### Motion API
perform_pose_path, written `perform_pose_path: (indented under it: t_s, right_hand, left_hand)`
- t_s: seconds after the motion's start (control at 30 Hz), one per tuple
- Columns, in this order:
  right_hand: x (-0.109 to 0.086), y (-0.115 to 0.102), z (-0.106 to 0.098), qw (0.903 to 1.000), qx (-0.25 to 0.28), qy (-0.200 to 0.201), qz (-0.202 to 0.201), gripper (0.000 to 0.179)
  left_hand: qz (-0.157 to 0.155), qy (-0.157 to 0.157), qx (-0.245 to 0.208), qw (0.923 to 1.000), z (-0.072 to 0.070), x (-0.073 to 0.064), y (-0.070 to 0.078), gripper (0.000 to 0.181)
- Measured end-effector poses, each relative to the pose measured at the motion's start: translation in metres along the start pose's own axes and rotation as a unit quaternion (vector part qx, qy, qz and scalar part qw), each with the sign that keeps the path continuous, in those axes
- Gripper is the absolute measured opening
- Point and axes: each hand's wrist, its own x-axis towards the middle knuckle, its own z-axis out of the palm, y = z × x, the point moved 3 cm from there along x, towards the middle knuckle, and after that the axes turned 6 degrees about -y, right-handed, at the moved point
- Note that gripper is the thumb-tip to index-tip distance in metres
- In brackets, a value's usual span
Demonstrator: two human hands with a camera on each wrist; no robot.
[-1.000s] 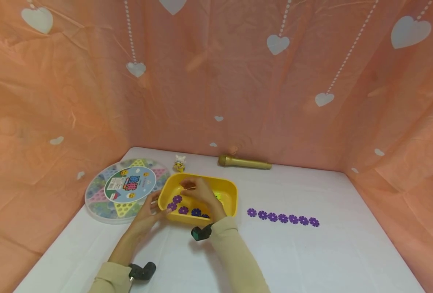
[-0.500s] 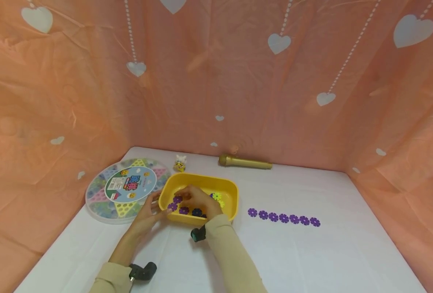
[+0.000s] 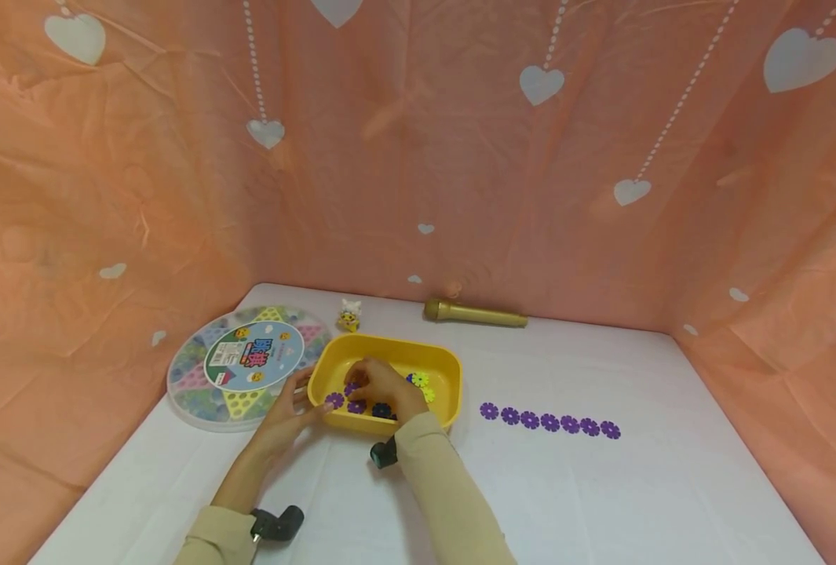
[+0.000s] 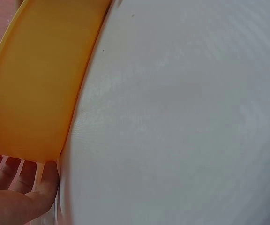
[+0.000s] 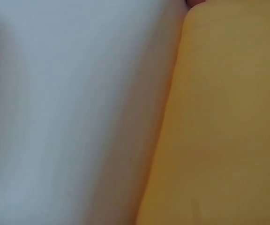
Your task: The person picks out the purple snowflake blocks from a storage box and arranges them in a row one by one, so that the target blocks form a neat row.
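Note:
In the head view my left hand rests against the left end of a yellow plastic tub, thumb near the front corner. The left wrist view shows its fingertips touching the tub's end wall. My right hand reaches into the tub and pinches a purple snowflake disc, partly hidden by the fingers. Near it lie other purple discs, a dark blue disc and yellow discs. The right wrist view shows mostly the tub's outer wall; that hand's grip is hidden there.
A row of several purple discs lies on the white table right of the tub. Behind stand a small figurine and a gold microphone. A round board-game case lies at left.
My right hand has lowered into the tub, toward its front left, and now pinches a purple disc, which has shifted slightly right. My left hand has stayed at the tub's end.

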Motion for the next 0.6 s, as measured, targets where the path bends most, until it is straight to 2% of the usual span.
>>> perform_pose_path:
  t_s: [0.3, 0.43, 0.6]
  right_hand:
    - [-0.003, -0.001, 0.000, 1.0000, 0.005, 0.002, 0.003, 0.016]
    - [-0.006, -0.002, -0.001, 0.9993, 0.034, 0.006, 0.011, 0.016]
    - [-0.013, 0.000, -0.005, 0.9929, 0.110, 0.026, 0.037, 0.012]
  left_hand:
    - [0.003, -0.001, -0.004, 1.0000, 0.001, 0.000, 0.001, 0.075]
    - [0.003, -0.001, -0.014, 0.9999, 0.001, 0.001, 0.001, 0.074]
    - [0.000, -0.003, -0.013, 0.9999, 0.001, 0.001, 0.001, 0.074]
